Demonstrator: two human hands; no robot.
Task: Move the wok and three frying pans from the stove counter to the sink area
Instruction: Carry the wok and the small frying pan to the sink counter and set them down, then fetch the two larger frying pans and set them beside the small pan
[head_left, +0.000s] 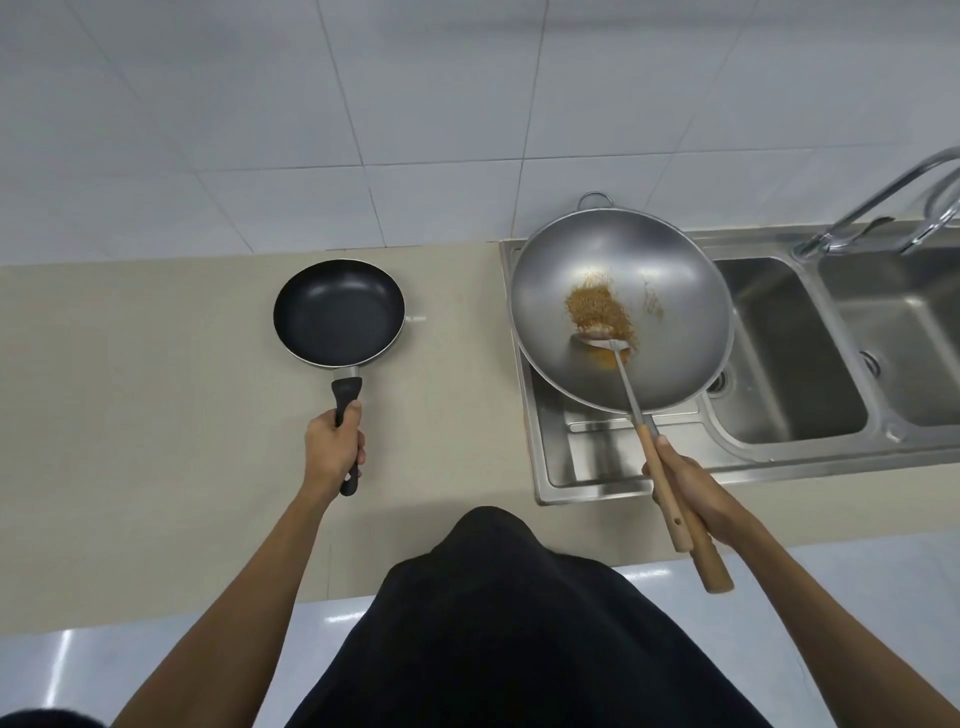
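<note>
A black non-stick frying pan (338, 310) rests on the beige counter (130, 415), its black handle gripped by my left hand (333, 451). A large steel wok (621, 306) hangs over the sink's drainboard and left basin, with brown food residue and a metal spatula (605, 339) inside. My right hand (691, 496) grips two wooden handles together, the wok's and the spatula's. No other frying pans are in view.
A stainless double sink (795, 358) sits at the right with a chrome faucet (893, 208) behind it. White wall tiles rise behind the counter. The counter's front edge runs just before my body, with glossy floor below.
</note>
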